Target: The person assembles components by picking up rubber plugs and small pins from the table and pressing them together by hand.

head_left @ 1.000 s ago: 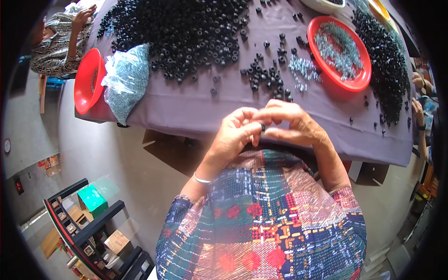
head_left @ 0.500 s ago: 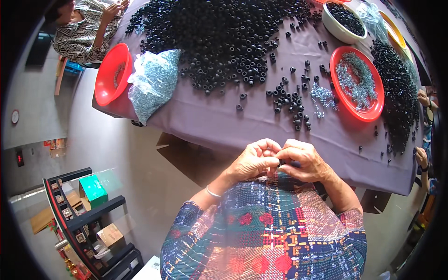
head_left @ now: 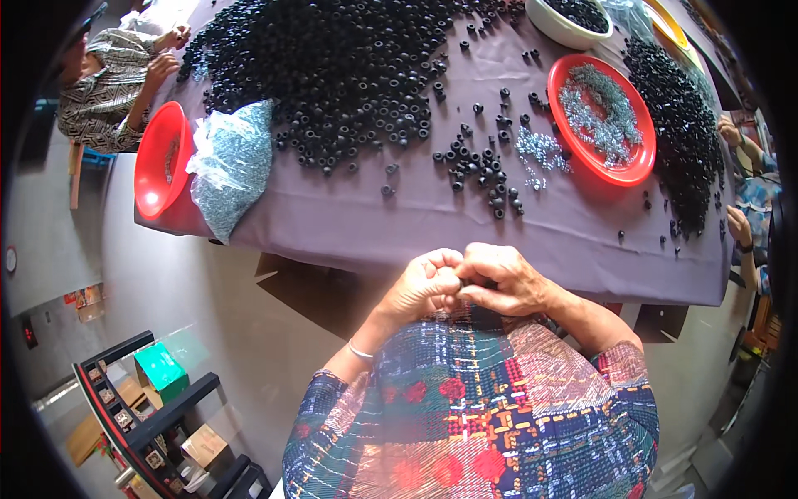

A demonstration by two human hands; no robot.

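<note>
My left hand [head_left: 422,287] and my right hand [head_left: 504,279] meet in front of my body, close to the table's near edge. Both are closed, fingertips pressed together around a small black round part [head_left: 489,284], mostly covered by the fingers. Beyond them on the cloth lies a loose cluster of similar black hollow parts [head_left: 480,170]. Beside that cluster is a small heap of silvery pieces [head_left: 539,151], too small to name. More of these fill a red plate [head_left: 555,83] to the right.
A big pile of black parts [head_left: 332,75] covers the far table [head_left: 332,224]. A clear bag of silvery pieces [head_left: 237,166] and a red bowl [head_left: 151,170] stand left. A white bowl [head_left: 565,33] is at the back. Other people sit left and right.
The view has turned, so the table's things appear further left and higher on the right. My hands stay together, pinching the black part; my right fingers have curled further over it.
</note>
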